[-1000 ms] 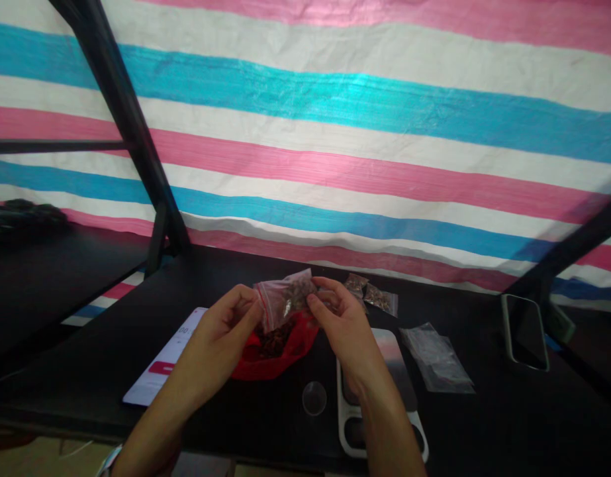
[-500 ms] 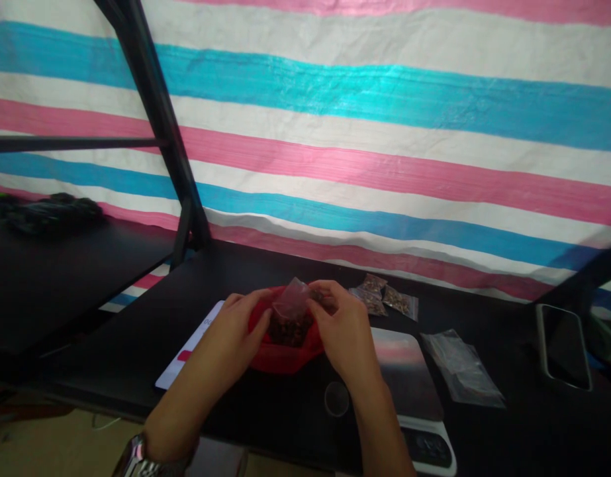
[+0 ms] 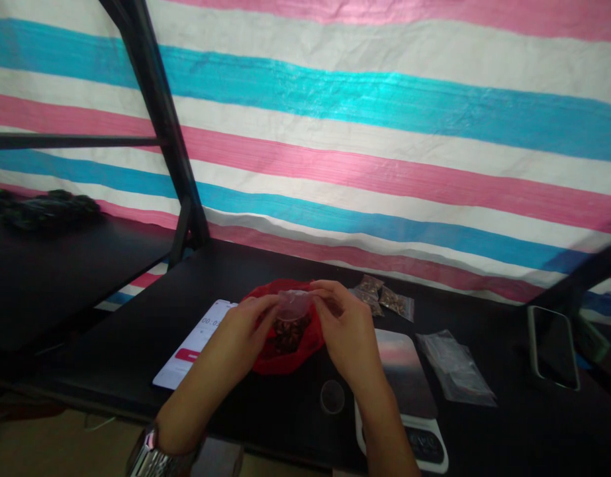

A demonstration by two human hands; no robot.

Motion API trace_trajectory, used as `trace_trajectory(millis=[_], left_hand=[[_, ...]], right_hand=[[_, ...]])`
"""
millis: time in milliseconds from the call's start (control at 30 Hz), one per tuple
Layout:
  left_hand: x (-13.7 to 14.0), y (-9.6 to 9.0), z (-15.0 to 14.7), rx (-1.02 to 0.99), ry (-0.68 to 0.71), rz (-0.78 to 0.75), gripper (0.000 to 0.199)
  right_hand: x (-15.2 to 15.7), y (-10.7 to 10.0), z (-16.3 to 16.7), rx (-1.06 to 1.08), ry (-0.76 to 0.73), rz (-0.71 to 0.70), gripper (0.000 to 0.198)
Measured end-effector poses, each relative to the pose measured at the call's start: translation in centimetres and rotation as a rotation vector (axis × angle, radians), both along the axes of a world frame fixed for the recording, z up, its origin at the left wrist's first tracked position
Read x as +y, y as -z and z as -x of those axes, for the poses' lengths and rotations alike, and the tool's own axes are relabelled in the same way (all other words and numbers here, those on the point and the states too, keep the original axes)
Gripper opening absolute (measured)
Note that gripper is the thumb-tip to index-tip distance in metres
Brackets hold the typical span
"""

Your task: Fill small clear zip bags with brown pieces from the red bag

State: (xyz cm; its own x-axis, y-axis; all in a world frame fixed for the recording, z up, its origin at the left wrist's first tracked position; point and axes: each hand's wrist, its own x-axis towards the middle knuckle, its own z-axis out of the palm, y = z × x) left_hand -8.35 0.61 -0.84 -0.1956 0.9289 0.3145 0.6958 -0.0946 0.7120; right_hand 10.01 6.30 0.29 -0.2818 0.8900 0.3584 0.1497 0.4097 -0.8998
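Observation:
Between my two hands a small clear plastic bag [image 3: 294, 303] is stretched, over a red bag [image 3: 281, 363] lying open on the black table. Dark brown, dried-looking pieces [image 3: 289, 333] fill the red bag's middle. My left hand [image 3: 249, 323] pinches the clear bag's left side. On its right side my right hand [image 3: 341, 319] pinches it too, fingertips closed. Whether anything is inside the clear bag I cannot tell. A white kitchen scale [image 3: 402, 374] with a metal plate sits under and beside my right forearm.
A phone showing a timer [image 3: 188, 351] lies left of the red bag. Filled small bags [image 3: 395, 303] lie behind the scale, and flat clear bags [image 3: 457, 368] to its right. A small clear cup [image 3: 331, 397] stands in front. Another phone [image 3: 553, 346] is at far right.
My left hand has come to the clear bag and now grips its left side. The bag, upright before, is now lower and stretched sideways between both hands. The view has shifted slightly.

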Motion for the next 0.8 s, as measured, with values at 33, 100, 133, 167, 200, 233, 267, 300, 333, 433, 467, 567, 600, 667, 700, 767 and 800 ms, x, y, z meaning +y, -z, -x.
trace_trajectory(millis=[33, 100, 133, 167, 200, 233, 267, 300, 333, 433, 467, 567, 600, 667, 700, 767, 800], left_hand=[[0.0, -0.1, -0.1, -0.003, -0.002, -0.009, 0.041], [0.0, -0.2, -0.2, -0.009, -0.004, -0.020, 0.040], [0.0, -0.2, -0.2, -0.013, -0.004, -0.019, 0.040], [0.0, -0.3, -0.2, -0.018, -0.007, -0.019, 0.040], [0.0, -0.3, -0.2, -0.023, -0.013, -0.026, 0.041], [0.0, -0.3, -0.1, -0.030, -0.025, -0.039, 0.042], [0.0, -0.4, -0.1, -0.035, -0.041, -0.058, 0.044], [0.0, -0.4, 0.0, -0.039, -0.057, -0.078, 0.046], [-0.1, -0.5, 0.2, -0.039, -0.073, -0.097, 0.046], [-0.5, -0.9, 0.6, -0.011, -0.134, -0.115, 0.042], [-0.6, -1.0, 0.8, 0.008, -0.135, -0.123, 0.040], [-0.8, -1.5, 0.9, 0.029, -0.136, -0.175, 0.038], [-0.8, -1.6, 0.9, 0.032, -0.139, -0.181, 0.037], [-0.7, -1.8, 0.6, 0.036, -0.146, -0.166, 0.036], [-0.6, -1.9, 0.5, 0.038, -0.150, -0.160, 0.036], [-0.5, -2.0, 0.2, 0.046, -0.149, -0.154, 0.036], [-0.4, -2.0, 0.0, 0.052, -0.144, -0.159, 0.035]], right_hand=[[-0.1, 0.0, 0.0, -0.013, 0.013, -0.013, 0.023], [-0.3, -0.1, 0.2, -0.035, 0.025, -0.026, 0.022], [-0.3, -0.1, 0.2, -0.029, 0.024, -0.025, 0.020], [-0.3, -0.3, 0.1, -0.009, 0.030, -0.022, 0.019], [-0.1, -0.5, -0.2, 0.022, 0.054, -0.021, 0.018], [0.2, -0.7, -0.7, 0.059, 0.097, -0.025, 0.017], [0.6, -0.9, -1.7, 0.094, 0.156, -0.034, 0.019], [1.2, -1.1, -3.0, 0.121, 0.230, -0.045, 0.024], [1.9, -1.2, -4.6, 0.136, 0.302, -0.057, 0.029], [3.8, -1.0, -11.5, 0.057, 0.517, -0.028, 0.047], [4.2, -0.9, -14.0, -0.051, 0.613, 0.006, 0.049], [4.5, 0.0, -20.4, -0.450, 0.927, 0.168, 0.047], [4.3, 0.3, -21.8, -0.499, 0.979, 0.192, 0.049], [4.0, 1.0, -23.6, -0.582, 1.030, 0.223, 0.051], [3.8, 1.3, -24.0, -0.621, 1.036, 0.231, 0.052], [3.5, 1.8, -24.3, -0.697, 1.033, 0.229, 0.054], [3.4, 2.0, -24.3, -0.729, 1.026, 0.220, 0.056]])
